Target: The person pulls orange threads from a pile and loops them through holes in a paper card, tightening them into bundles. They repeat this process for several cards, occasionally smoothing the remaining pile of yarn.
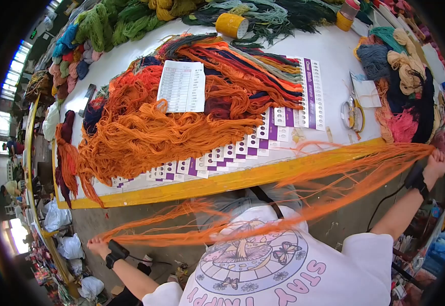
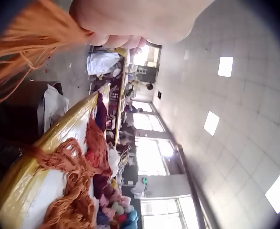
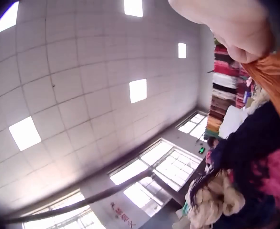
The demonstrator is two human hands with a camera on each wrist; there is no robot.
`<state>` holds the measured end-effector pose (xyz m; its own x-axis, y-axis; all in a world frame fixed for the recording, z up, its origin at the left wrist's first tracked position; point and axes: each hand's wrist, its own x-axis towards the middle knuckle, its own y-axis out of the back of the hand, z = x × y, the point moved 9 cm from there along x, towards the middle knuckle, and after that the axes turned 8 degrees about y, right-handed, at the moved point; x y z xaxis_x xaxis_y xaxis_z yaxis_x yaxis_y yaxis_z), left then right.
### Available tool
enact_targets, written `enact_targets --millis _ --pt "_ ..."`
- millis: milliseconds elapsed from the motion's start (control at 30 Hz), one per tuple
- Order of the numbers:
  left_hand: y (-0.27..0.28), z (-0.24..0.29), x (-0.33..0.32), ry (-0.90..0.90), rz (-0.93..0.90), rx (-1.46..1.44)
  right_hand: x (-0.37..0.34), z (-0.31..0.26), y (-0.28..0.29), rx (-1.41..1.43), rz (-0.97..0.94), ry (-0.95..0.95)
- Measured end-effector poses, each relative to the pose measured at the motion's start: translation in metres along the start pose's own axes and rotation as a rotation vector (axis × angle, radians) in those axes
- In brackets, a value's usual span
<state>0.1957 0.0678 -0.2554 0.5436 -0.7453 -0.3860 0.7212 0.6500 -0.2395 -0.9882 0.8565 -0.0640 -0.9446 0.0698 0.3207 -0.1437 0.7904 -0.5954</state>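
Nearest is the white shirt (image 1: 309, 260), and the orange skein (image 1: 293, 220) stretches right across it between 2 hands. The left hand (image 1: 99, 247) grips 1 end, out past the shirt's side over the grey floor (image 1: 95, 217); the right hand (image 1: 436, 164) clenches the other, higher up, near the pile of navy, pink and cream yarn (image 1: 408, 76). The arms are spread wide, with floor showing between body and table.

The skein looks loose and uneven — gathered tight at both fists, fanned into thin, wispy strands between, a few stray ends sticking out. Its left part hangs in front of the table's yellow edge (image 1: 222, 184); its right part passes across that edge in the head view.

Beyond the edge, punched cards (image 1: 237, 150) overlap in a slanting row, joined by a thick, tangled orange heap (image 1: 146, 135) with a printed sheet (image 1: 181, 86) on it. White tabletop (image 1: 334, 92) shows between the cards and the scissors (image 1: 355, 115). Farther back lie a yellow tape roll (image 1: 231, 25) and dark green yarn (image 1: 283, 18).
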Motion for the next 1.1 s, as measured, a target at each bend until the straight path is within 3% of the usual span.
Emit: enact_targets --millis 33,133,233,267,333,367,400,433,467,500,533,567,600,667,767,800,933,1067,1100 --pt "0.022 0.008 0.017 -0.046 0.078 0.006 0.011 -0.024 0.038 -0.112 0.094 0.077" --pt "0.038 0.017 0.018 -0.086 0.028 0.071 0.019 -0.077 0.117 -0.337 0.307 0.191" --pt "0.036 0.022 0.015 -0.125 -0.028 0.141 0.015 -0.083 0.145 -0.454 0.326 0.159" --pt "-0.008 -0.010 -0.040 0.093 -0.069 0.034 0.015 -0.068 0.149 -0.484 0.268 0.107" --pt "-0.109 -0.074 -0.121 0.393 -0.564 -0.126 -0.090 0.024 -0.038 -0.632 0.121 -0.148" --pt "-0.161 -0.103 -0.185 0.467 -0.683 -0.160 -0.142 0.069 -0.110 -0.701 0.031 -0.277" --pt "-0.209 -0.133 -0.251 0.544 -0.804 -0.191 -0.179 0.110 -0.148 -0.724 -0.073 -0.371" --pt "-0.240 -0.161 -0.301 0.543 -0.943 -0.078 -0.216 0.161 -0.181 -0.493 -0.290 -0.555" --pt "-0.260 -0.197 -0.340 0.700 -1.065 -0.102 -0.250 0.197 -0.204 -0.488 -0.287 -0.621" --pt "-0.294 -0.222 -0.400 0.728 -1.310 0.111 -0.279 0.232 -0.227 -0.503 -0.379 -0.707" --pt "-0.315 -0.251 -0.445 0.876 -1.379 0.121 -0.307 0.260 -0.253 -0.469 -0.427 -0.807" --pt "-0.345 -0.251 -0.492 0.255 -1.631 0.486 -0.331 0.281 -0.280 -0.393 -0.530 -0.856" --pt "-0.371 -0.250 -0.538 -0.449 -1.633 0.779 -0.353 0.294 -0.305 -0.243 -0.574 -0.925" --pt "-0.403 -0.295 -0.586 0.299 -1.554 0.771 -0.383 0.317 -0.337 0.056 -0.641 -1.028" --pt "-0.441 -0.322 -0.620 0.346 -1.565 0.794 -0.405 0.323 -0.352 0.256 -0.591 -1.222" --pt "-0.440 -0.340 -0.614 0.475 -1.515 0.756 -0.409 0.324 -0.355 0.319 -0.642 -1.237" --pt "-0.443 -0.359 -0.611 0.648 -1.461 0.793 -0.408 0.329 -0.345 0.313 -0.631 -1.331" --pt "-0.449 -0.367 -0.604 0.698 -1.386 0.640 -0.386 0.337 -0.342 0.198 -0.696 -1.231" --pt "-0.451 -0.367 -0.602 0.689 -1.357 0.615 -0.375 0.341 -0.344 0.019 -0.779 -1.030"
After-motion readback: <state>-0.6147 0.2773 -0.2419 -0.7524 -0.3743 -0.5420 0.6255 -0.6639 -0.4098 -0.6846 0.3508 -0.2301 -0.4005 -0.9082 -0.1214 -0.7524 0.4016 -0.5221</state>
